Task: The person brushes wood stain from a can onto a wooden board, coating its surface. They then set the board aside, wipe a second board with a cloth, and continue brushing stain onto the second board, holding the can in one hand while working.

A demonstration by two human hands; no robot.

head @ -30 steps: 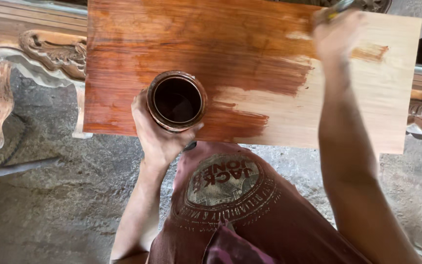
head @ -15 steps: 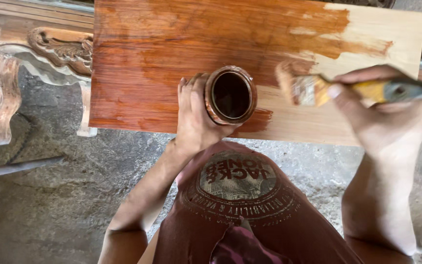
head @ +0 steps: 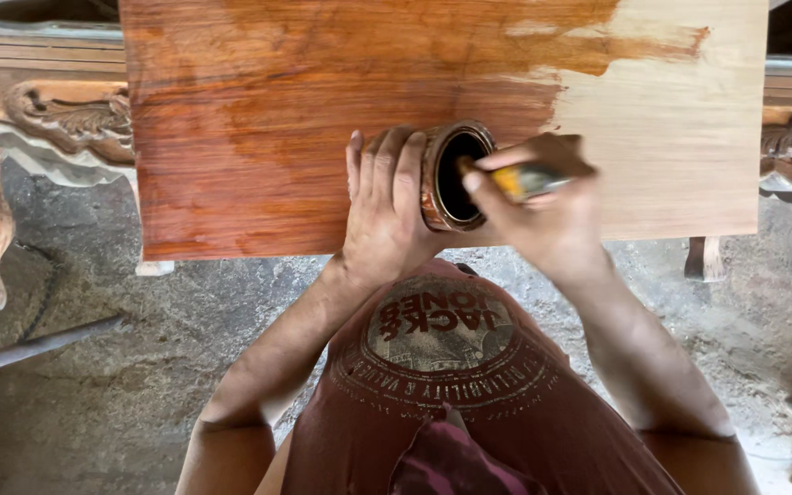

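Head view: half a second ago the right hand (head: 543, 215) held the brush out to the right of the can, its loaded bristles clear of the rim; a second ago it was stretched up to the upper right of the frame, laying stain on the board. Now it has come back in, and the brush (head: 520, 179) pokes leftward into the dark mouth of the can (head: 451, 176) at the centre of the frame. The bristles are hidden inside, so the brush looks to be taking on fresh stain. The left hand (head: 385, 206) has tipped the can further toward the brush, so the opening faces right and a little upward.

The left hand wraps the can's side, fingers pressed together and laid flat along it. The right hand pinches the brush's yellow handle between thumb and curled fingers, knuckles up.

The can is a small round tin, its wall streaked with glossy reddish-brown, its inside near black. It is held over the lower edge of the wooden board (head: 231, 137), a flat rectangular panel with fine straight grain. Most of the board is wet, deep orange-red; a pale bare area (head: 689, 137) remains at the right, with a ragged brushed border across the upper right.

Carved furniture pieces (head: 71, 119) with scrollwork show behind the board at the left and right edges. Below lies a rough grey concrete floor (head: 121, 367), and the person's maroon shirt (head: 442, 394) fills the lower centre.
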